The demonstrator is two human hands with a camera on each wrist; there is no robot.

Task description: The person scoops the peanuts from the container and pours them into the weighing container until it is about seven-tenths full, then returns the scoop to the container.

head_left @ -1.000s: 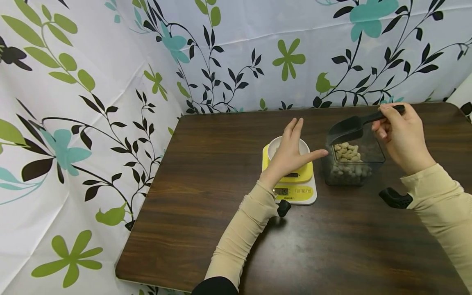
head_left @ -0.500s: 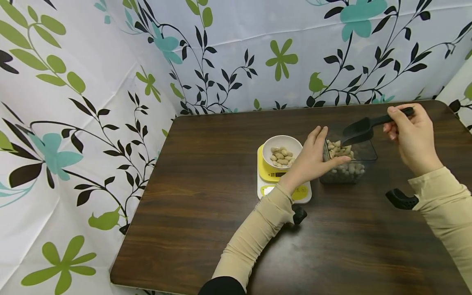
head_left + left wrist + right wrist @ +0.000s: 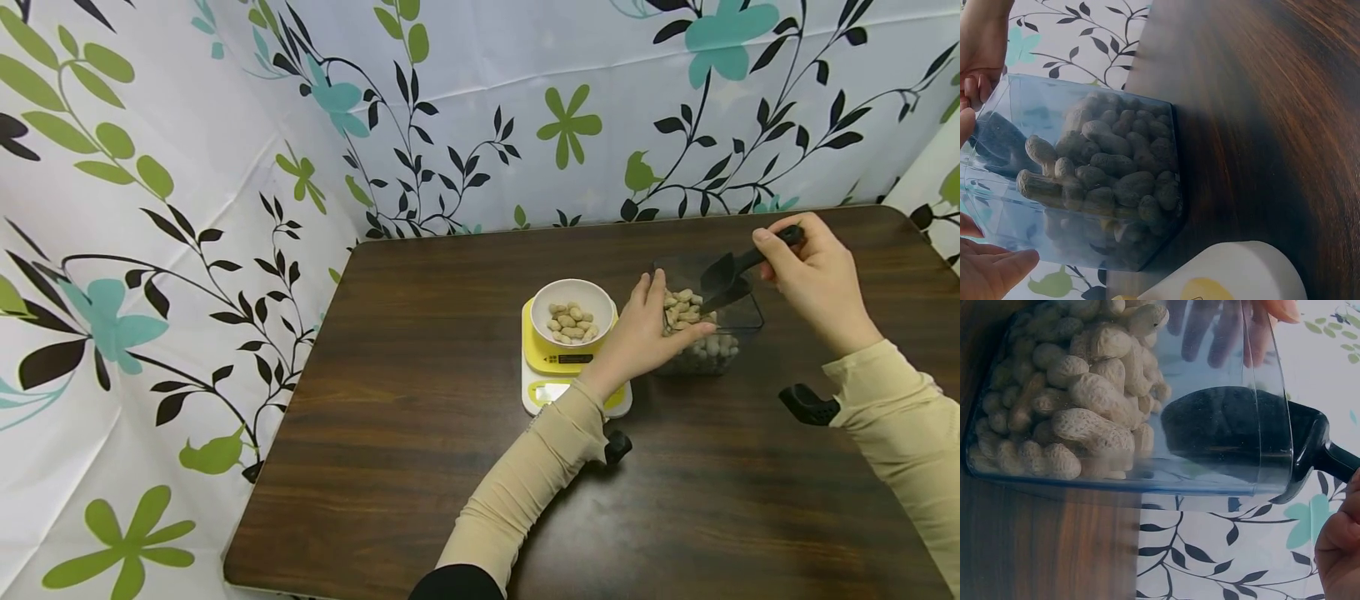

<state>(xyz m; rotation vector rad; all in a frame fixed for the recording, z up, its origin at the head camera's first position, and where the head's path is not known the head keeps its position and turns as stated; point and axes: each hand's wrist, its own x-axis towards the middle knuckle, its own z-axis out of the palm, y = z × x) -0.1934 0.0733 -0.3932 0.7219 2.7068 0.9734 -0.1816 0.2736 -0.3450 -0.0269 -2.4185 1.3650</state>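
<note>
My right hand [image 3: 813,279] grips the handle of a black scoop [image 3: 727,277]. The scoop's blade dips into a clear plastic container [image 3: 746,315], tilted toward unshelled peanuts [image 3: 681,308]. In the right wrist view the blade [image 3: 1222,431] shows through the wall, its tip close to the heap of peanuts [image 3: 1097,394]. Against the container's left side rests my left hand [image 3: 637,342], fingers straight and thumb stretched along the near side. The left wrist view shows the thumb [image 3: 1013,269] at the clear wall.
Left of the container stands a yellow and white kitchen scale [image 3: 534,367], partly behind my left hand. On it sits a white bowl [image 3: 540,321] with several peanuts [image 3: 572,323]. Dark wooden table [image 3: 390,417] surrounds them; a patterned curtain [image 3: 480,125] hangs behind.
My left hand has moved right from over the bowl to the container's side. The scoop has gone from above the container's left rim down into it, toward the peanuts.
</note>
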